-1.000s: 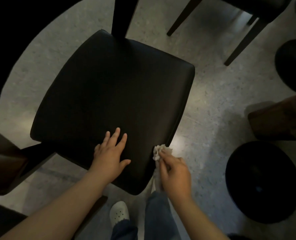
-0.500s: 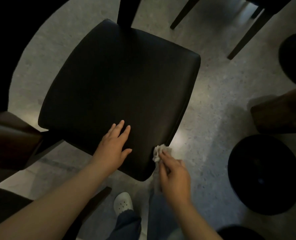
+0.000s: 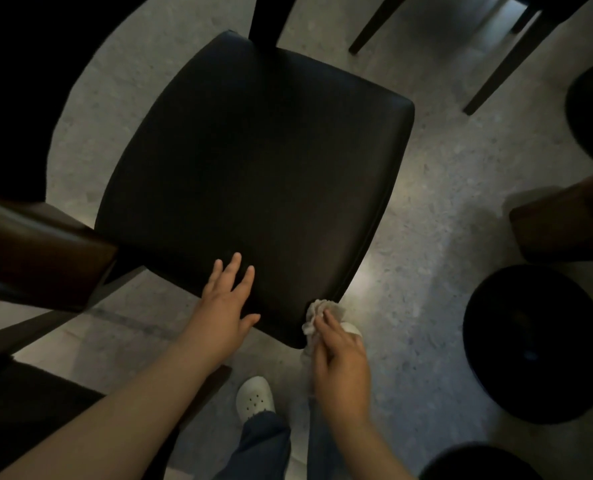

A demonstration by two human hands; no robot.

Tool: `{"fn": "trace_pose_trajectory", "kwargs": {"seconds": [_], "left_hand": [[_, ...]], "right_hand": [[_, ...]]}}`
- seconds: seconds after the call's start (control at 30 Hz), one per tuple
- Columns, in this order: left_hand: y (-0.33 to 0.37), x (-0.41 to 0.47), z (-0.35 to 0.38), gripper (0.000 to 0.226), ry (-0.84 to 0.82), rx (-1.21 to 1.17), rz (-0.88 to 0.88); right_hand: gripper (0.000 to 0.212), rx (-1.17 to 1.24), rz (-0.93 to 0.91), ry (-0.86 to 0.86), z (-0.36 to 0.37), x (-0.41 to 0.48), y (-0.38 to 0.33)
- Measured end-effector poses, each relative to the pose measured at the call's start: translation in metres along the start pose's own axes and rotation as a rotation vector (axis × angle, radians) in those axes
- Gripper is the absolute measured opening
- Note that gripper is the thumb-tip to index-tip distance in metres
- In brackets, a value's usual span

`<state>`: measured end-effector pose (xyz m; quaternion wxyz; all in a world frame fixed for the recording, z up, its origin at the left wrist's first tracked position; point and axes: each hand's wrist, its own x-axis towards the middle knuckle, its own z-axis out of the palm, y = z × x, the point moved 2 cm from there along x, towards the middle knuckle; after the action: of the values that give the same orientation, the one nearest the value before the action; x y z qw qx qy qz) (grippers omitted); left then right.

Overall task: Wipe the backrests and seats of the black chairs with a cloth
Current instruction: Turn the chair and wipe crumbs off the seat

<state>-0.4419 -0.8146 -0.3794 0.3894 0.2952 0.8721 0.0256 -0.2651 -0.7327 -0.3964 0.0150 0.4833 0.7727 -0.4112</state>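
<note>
Left hand (image 3: 223, 308) flat on the chair seat (image 3: 253, 174), fingers apart. Right hand (image 3: 341, 368) at the seat's near corner, fingers clamped on the cloth (image 3: 317, 311).

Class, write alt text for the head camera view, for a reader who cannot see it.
A person's right hand holds a crumpled pale cloth against the near corner of a black padded chair seat, while the left hand rests flat on the seat.

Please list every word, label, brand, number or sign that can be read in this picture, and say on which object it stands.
None: no text can be read anywhere. The black chair seat, the cloth and the white shoe show no writing, and the picture is dim.
</note>
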Motion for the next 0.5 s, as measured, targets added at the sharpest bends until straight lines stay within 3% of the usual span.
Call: {"fn": "trace_pose_trajectory", "kwargs": {"seconds": [0.17, 0.37, 0.5], "left_hand": [[0.000, 0.002, 0.001, 0.082, -0.015, 0.012, -0.003], [0.004, 0.005, 0.004, 0.082, -0.010, 0.017, -0.047], [0.004, 0.003, -0.007, 0.078, -0.074, 0.031, -0.052]], "right_hand": [[0.040, -0.038, -0.047, 0.127, -0.020, 0.050, -0.009], [0.043, -0.006, 0.008, -0.045, 0.003, 0.001, -0.008], [0.033, 0.131, 0.103, -0.225, -0.014, -0.017, -0.004]]}}
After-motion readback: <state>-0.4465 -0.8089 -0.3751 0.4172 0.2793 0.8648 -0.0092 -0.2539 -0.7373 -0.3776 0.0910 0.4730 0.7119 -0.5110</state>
